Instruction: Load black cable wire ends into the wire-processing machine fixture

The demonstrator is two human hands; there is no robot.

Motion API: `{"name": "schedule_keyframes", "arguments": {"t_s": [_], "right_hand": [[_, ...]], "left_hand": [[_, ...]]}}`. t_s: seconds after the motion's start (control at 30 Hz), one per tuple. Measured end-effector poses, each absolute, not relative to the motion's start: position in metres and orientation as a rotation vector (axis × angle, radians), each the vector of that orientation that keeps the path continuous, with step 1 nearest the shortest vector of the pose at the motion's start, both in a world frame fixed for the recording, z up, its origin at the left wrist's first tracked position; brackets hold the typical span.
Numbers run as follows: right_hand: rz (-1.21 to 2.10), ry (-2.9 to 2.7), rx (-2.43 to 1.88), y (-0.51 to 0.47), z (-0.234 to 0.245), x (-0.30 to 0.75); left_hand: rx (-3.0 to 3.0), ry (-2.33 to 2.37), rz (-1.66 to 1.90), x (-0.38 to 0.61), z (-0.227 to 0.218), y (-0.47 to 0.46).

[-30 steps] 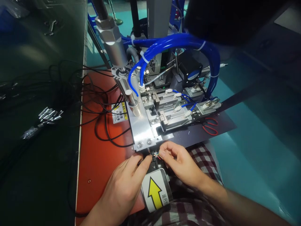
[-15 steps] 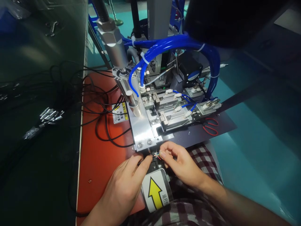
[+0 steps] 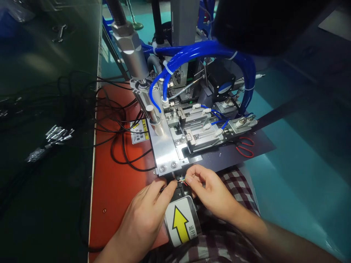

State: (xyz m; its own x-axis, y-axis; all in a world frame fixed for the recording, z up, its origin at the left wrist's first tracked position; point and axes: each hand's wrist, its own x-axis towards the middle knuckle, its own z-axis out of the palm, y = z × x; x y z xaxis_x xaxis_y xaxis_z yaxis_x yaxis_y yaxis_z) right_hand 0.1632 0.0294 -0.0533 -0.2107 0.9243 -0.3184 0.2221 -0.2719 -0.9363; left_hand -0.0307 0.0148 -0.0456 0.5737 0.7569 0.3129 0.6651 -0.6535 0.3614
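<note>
My left hand (image 3: 146, 212) and my right hand (image 3: 210, 188) meet at the near edge of the metal fixture (image 3: 167, 151). Each pinches one end of a thin black cable whose stripped coloured wires (image 3: 181, 179) fan out between my fingertips. The left thumb and forefinger grip the black jacket; the right fingertips pinch the fine wire ends. Just below them lies a white label with a yellow arrow (image 3: 181, 221) pointing toward the machine.
A pneumatic machine with blue hoses (image 3: 205, 49) and a steel cylinder (image 3: 131, 47) fills the middle. Black cables (image 3: 115, 120) loop over the orange mat (image 3: 115, 179). Red scissors (image 3: 245, 146) lie right of the fixture. Metal connector shells (image 3: 56, 133) are heaped at the left.
</note>
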Motion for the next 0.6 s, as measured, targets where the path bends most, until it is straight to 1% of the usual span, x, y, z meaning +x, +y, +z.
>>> {"name": "schedule_keyframes", "arguments": {"t_s": [0.13, 0.3, 0.4, 0.47, 0.5, 0.6], "right_hand": [[1.479, -1.467, -1.543, 0.031, -0.047, 0.162], [1.130, -1.748, -1.630, 0.029, -0.038, 0.160], [1.024, -1.805, -1.641, 0.028, -0.036, 0.160], [1.093, -1.740, -1.633, 0.029, -0.037, 0.160], [1.185, -1.674, -1.626, 0.030, -0.039, 0.161], [1.585, -1.396, -1.557, 0.034, -0.047, 0.165]], "left_hand": [[2.602, 1.198, 0.654, -0.032, -0.047, 0.015], [2.601, 1.194, 0.645, -0.032, -0.048, 0.015], [2.603, 1.193, 0.642, -0.031, -0.048, 0.015], [2.606, 1.193, 0.643, -0.030, -0.048, 0.015], [2.606, 1.193, 0.641, -0.030, -0.048, 0.015], [2.607, 1.182, 0.626, -0.031, -0.047, 0.015]]}}
